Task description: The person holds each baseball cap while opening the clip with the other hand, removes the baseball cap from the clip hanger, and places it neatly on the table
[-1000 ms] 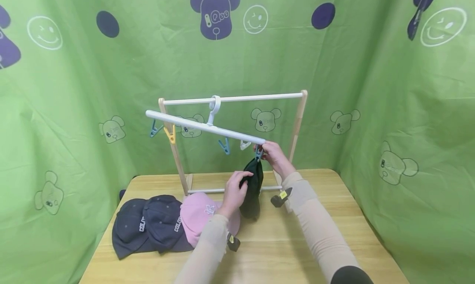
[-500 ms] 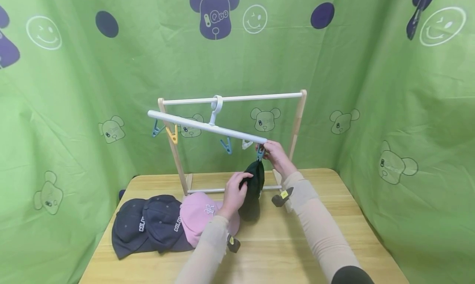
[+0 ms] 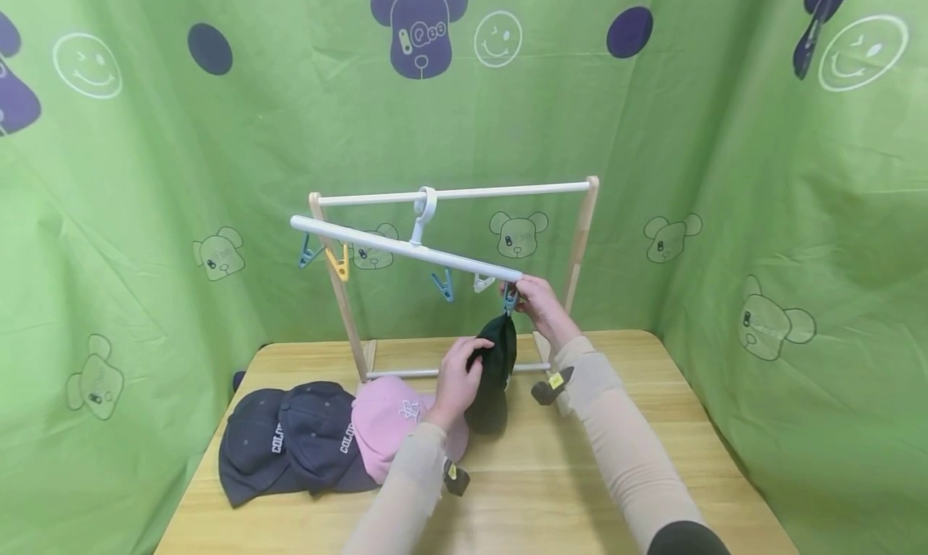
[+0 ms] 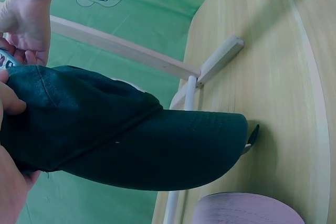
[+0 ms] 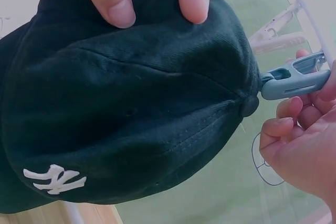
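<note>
A dark green baseball cap [image 3: 499, 358] hangs crown up, brim down, below the low right end of a tilted white clip hanger [image 3: 370, 238]. My left hand [image 3: 457, 378] grips the cap's side, its fingertips [image 5: 121, 13] spread over the crown in the right wrist view. Up at the hanger's end, my right hand [image 3: 542, 307] pinches a blue clip [image 5: 294, 80]. That clip's tip meets the crown right beside the top button [image 5: 249, 106]. White letters [image 5: 55, 179] mark the cap's front. In the left wrist view the brim [image 4: 173, 148] extends toward the table.
The hanger hooks onto the top bar [image 3: 507, 191] of a wooden rack. Other clips, including a yellow one [image 3: 337, 262], dangle along it. Left on the table [image 3: 580, 474] lie a pink cap [image 3: 384, 426] and two overlapping dark caps [image 3: 250, 434]. Green curtains surround the table.
The hanger and its clips have shifted slightly right. The clipped crown has moved a little right and down, and the brim has swung slightly left. Both hands keep their hold.
</note>
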`<state>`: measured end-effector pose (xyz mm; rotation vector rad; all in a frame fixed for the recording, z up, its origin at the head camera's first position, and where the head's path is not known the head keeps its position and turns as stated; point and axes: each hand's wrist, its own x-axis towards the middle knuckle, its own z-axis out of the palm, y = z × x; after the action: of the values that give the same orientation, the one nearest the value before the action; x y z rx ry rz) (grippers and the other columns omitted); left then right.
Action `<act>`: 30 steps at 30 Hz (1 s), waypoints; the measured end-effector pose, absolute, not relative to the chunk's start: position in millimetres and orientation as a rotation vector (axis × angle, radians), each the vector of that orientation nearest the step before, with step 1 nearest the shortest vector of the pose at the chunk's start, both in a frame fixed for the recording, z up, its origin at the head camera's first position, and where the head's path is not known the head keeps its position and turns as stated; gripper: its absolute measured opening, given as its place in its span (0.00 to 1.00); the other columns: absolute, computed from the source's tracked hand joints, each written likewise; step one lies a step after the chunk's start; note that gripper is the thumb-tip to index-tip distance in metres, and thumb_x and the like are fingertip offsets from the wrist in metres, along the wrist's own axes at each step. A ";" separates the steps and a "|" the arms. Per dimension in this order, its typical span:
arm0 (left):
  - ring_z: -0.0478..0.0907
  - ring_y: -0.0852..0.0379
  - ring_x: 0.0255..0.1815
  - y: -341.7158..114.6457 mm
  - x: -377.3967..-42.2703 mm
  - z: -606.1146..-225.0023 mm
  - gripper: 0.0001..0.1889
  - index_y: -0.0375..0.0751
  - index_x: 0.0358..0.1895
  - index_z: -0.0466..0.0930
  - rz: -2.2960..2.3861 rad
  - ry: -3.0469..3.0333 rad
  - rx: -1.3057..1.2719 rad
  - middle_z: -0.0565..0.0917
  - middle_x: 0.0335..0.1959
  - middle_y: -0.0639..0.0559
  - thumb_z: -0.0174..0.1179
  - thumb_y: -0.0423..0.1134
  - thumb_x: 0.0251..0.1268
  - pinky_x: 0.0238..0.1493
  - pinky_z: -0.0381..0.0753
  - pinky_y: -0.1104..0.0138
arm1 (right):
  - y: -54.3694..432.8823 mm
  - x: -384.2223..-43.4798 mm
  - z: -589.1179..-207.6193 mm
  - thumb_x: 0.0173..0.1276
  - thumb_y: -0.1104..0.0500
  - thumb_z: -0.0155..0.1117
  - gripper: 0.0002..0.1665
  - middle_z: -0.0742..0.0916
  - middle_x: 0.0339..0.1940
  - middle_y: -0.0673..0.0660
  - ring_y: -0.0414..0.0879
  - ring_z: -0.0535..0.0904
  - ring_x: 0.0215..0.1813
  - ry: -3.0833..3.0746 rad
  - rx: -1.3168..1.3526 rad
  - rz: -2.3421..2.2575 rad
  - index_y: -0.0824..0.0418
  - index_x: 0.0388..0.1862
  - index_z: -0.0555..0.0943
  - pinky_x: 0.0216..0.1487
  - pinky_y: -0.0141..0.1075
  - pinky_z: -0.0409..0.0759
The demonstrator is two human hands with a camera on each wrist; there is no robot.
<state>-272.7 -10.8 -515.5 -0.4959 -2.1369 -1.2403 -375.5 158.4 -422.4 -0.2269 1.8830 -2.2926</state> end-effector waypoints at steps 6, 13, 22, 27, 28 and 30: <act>0.81 0.50 0.52 -12.6 -273.1 -515.9 0.17 0.45 0.47 0.84 -1.277 -2.128 -0.464 0.84 0.47 0.47 0.57 0.22 0.59 0.59 0.79 0.59 | 161.4 -376.1 -423.0 0.63 0.71 0.46 0.21 0.87 0.26 0.45 0.40 0.77 0.34 1.899 -0.203 -2.290 0.52 0.22 0.81 0.37 0.31 0.73; 0.81 0.49 0.51 -14.5 -271.4 -514.1 0.16 0.43 0.46 0.84 -1.329 -2.058 -0.418 0.84 0.45 0.46 0.57 0.22 0.59 0.58 0.80 0.58 | 165.5 -375.8 -422.8 0.64 0.70 0.47 0.19 0.87 0.27 0.45 0.40 0.77 0.34 1.898 -0.181 -2.299 0.53 0.26 0.82 0.35 0.30 0.71; 0.81 0.48 0.52 -16.1 -271.1 -514.9 0.17 0.43 0.45 0.84 -1.367 -2.054 -0.341 0.84 0.45 0.45 0.57 0.21 0.58 0.60 0.79 0.56 | 169.5 -376.2 -423.6 0.65 0.69 0.48 0.18 0.88 0.30 0.45 0.40 0.76 0.35 1.887 -0.172 -2.293 0.52 0.30 0.83 0.35 0.29 0.70; 0.81 0.47 0.52 -16.7 -270.2 -515.1 0.16 0.43 0.45 0.84 -1.378 -2.050 -0.336 0.84 0.44 0.45 0.58 0.21 0.57 0.60 0.79 0.56 | 171.4 -376.9 -424.0 0.65 0.69 0.48 0.20 0.88 0.30 0.44 0.40 0.75 0.35 1.894 -0.155 -2.287 0.50 0.26 0.83 0.34 0.29 0.69; 0.81 0.48 0.52 -16.8 -269.9 -515.4 0.16 0.43 0.45 0.84 -1.376 -2.052 -0.334 0.84 0.44 0.45 0.58 0.21 0.57 0.60 0.79 0.56 | 171.6 -377.0 -424.0 0.65 0.69 0.48 0.20 0.88 0.29 0.44 0.40 0.75 0.34 1.895 -0.150 -2.287 0.50 0.26 0.83 0.34 0.28 0.69; 0.81 0.48 0.52 -17.0 -269.6 -516.2 0.16 0.43 0.45 0.84 -1.375 -2.056 -0.331 0.84 0.44 0.46 0.58 0.21 0.57 0.60 0.79 0.57 | 172.0 -377.0 -424.3 0.65 0.69 0.48 0.20 0.88 0.29 0.44 0.39 0.75 0.34 1.895 -0.147 -2.286 0.50 0.24 0.83 0.34 0.28 0.70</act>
<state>-269.6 -17.0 -516.2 -0.3310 -2.0557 -1.3745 -377.0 172.0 -424.3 -0.1472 1.8953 -2.2861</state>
